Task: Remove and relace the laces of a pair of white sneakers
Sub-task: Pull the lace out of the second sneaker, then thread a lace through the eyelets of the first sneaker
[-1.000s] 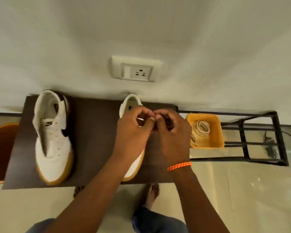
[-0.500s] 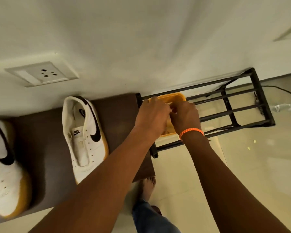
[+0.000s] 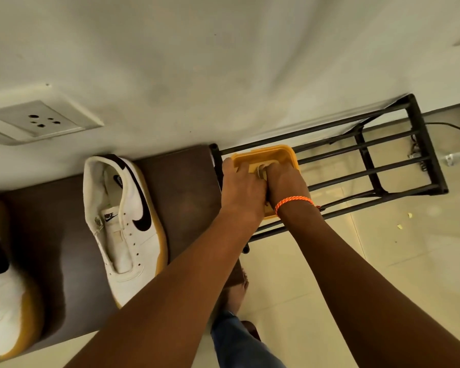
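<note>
— Pale wall fills the top of the frame, with a socket plate (image 3: 35, 122) at the upper left. What sits under it?

— A dark brown desk (image 3: 186, 187) against the wall, running from the left edge to the middle. Two white sneakers stand on it, toes toward the bottom of the frame.

— Describe them.

— The middle sneaker (image 3: 125, 229) is white with a black swoosh on its side, a tan gum sole and a white tongue bearing a small black logo. Its eyelets show as bare dark dots; no lace runs through them. The left sneaker (image 3: 3, 296) is cut off by the frame edge, with the same white upper, black swoosh and gum sole.

— And the hands?

— Both are right of centre, over a yellow tray (image 3: 284, 155) that rests on a black metal rack (image 3: 398, 166) beside the desk. The left hand (image 3: 243, 189) and right hand (image 3: 286, 181) press together, fingers curled down into the tray, around a pale lace coil (image 3: 262, 170) that peeks out between them. Which hand actually pinches it, I cannot tell. An orange wristband (image 3: 294, 201) circles the right wrist.

— Below?

— Cream floor tiles (image 3: 383, 261), a bare foot (image 3: 235, 293) and a blue trouser leg (image 3: 239, 343).
</note>
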Demonstrator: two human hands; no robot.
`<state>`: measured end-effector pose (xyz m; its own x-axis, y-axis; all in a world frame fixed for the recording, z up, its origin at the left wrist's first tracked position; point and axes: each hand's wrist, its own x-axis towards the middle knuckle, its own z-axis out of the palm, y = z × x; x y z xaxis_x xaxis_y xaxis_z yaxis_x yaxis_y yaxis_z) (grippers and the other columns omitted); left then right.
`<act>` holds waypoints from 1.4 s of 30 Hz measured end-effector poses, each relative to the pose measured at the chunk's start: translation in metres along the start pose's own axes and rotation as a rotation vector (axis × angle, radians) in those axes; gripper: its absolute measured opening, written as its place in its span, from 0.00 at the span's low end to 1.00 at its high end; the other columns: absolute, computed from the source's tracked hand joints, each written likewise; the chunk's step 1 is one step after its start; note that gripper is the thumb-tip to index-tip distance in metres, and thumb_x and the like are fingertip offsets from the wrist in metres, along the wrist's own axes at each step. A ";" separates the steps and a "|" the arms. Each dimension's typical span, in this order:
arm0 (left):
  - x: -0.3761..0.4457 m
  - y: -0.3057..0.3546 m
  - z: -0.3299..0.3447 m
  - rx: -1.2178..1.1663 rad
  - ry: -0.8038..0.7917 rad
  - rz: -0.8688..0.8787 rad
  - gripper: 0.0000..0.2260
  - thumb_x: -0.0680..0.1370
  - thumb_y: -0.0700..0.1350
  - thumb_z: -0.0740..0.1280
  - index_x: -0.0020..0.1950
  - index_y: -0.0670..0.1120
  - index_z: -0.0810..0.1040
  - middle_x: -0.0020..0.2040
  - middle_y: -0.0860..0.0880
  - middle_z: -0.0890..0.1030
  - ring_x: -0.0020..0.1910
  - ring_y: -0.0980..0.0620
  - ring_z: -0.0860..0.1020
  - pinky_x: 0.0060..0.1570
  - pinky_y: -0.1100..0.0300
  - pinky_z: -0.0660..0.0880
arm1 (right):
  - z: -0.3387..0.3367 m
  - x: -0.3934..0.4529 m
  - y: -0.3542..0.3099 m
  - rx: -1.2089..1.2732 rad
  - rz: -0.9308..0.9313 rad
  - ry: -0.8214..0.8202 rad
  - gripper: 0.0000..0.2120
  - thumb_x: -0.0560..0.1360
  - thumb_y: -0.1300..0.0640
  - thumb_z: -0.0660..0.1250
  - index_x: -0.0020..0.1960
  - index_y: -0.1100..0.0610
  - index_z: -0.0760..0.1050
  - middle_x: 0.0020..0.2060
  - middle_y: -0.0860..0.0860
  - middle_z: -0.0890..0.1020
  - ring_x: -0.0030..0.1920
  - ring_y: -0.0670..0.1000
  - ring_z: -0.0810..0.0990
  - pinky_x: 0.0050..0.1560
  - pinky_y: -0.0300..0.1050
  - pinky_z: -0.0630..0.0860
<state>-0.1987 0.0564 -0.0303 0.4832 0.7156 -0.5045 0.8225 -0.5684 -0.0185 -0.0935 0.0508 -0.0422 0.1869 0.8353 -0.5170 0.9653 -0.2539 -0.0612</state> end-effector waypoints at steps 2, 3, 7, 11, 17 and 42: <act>0.002 0.002 0.003 0.061 -0.037 -0.015 0.14 0.83 0.59 0.67 0.65 0.54 0.80 0.58 0.51 0.82 0.71 0.43 0.72 0.75 0.39 0.60 | -0.001 0.002 -0.003 0.013 0.001 -0.028 0.06 0.82 0.61 0.67 0.59 0.59 0.78 0.55 0.58 0.84 0.54 0.59 0.84 0.56 0.53 0.80; 0.003 0.001 0.005 0.071 -0.036 -0.007 0.15 0.83 0.60 0.67 0.66 0.54 0.80 0.60 0.51 0.82 0.73 0.42 0.71 0.76 0.38 0.59 | -0.001 0.003 -0.002 0.002 0.000 -0.047 0.06 0.82 0.61 0.68 0.58 0.59 0.79 0.54 0.58 0.84 0.53 0.58 0.84 0.56 0.53 0.81; 0.002 -0.002 0.008 0.005 0.034 0.046 0.16 0.82 0.59 0.68 0.67 0.55 0.80 0.64 0.52 0.81 0.73 0.43 0.69 0.74 0.38 0.61 | -0.005 0.001 0.003 -0.061 -0.056 -0.050 0.10 0.79 0.63 0.72 0.59 0.60 0.79 0.53 0.58 0.85 0.53 0.58 0.85 0.56 0.51 0.81; -0.009 -0.007 0.007 -0.182 0.159 0.056 0.15 0.80 0.55 0.72 0.65 0.53 0.81 0.62 0.50 0.82 0.70 0.44 0.73 0.71 0.41 0.67 | -0.007 -0.006 0.013 0.073 0.022 0.037 0.09 0.77 0.61 0.75 0.55 0.60 0.80 0.48 0.58 0.84 0.47 0.59 0.85 0.50 0.52 0.83; -0.029 -0.018 -0.003 -0.316 0.273 0.057 0.14 0.81 0.53 0.71 0.65 0.51 0.81 0.64 0.49 0.81 0.70 0.46 0.73 0.70 0.45 0.71 | -0.024 -0.022 0.028 0.243 0.055 0.193 0.11 0.77 0.57 0.75 0.58 0.58 0.84 0.46 0.58 0.85 0.42 0.57 0.85 0.49 0.54 0.85; -0.294 -0.183 0.032 -1.085 0.634 -0.510 0.07 0.77 0.56 0.71 0.53 0.57 0.79 0.46 0.64 0.81 0.49 0.64 0.81 0.43 0.72 0.76 | -0.143 -0.216 -0.161 0.797 -0.309 0.360 0.05 0.72 0.46 0.75 0.46 0.44 0.82 0.30 0.48 0.82 0.30 0.51 0.81 0.29 0.40 0.79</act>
<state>-0.5014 -0.0629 0.0936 -0.1324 0.9783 -0.1593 0.6277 0.2071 0.7504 -0.2628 -0.0190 0.2015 0.1163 0.9890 -0.0918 0.5962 -0.1434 -0.7899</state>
